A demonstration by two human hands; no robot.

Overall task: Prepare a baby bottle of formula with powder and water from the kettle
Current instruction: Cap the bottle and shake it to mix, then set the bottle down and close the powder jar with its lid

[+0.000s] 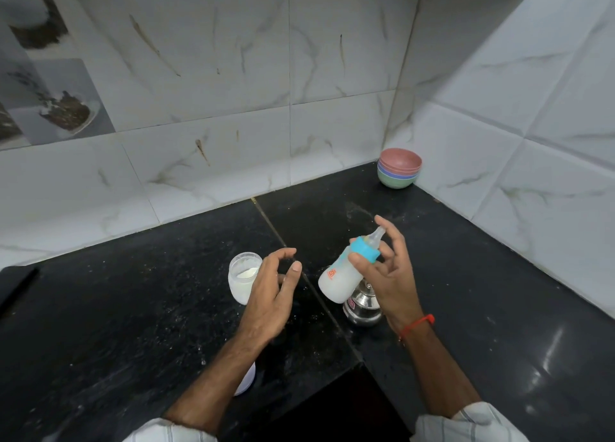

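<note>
A capped bottle (pixel 342 272) is gripped by the right hand (pixel 386 268) above a steel kettle (pixel 362 305); the left hand (pixel 269 295), loosely spread, partly hides a powder jar (pixel 243 278). 4 bowls (pixel 399 172) are stacked in the black tabletop's (pixel 133 325) tiled corner.

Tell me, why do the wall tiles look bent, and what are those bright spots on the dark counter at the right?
Head view: the wide-angle lens bows the tile lines toward the edges. Head view: the spots are glare from lighting on the glossy black counter. Head view: the bottle in the right hand looks slightly soft, perhaps motion blur.

A stack of coloured bowls (pixel 399 172) sits in the black counter's (pixel 133 325) tiled corner.
</note>
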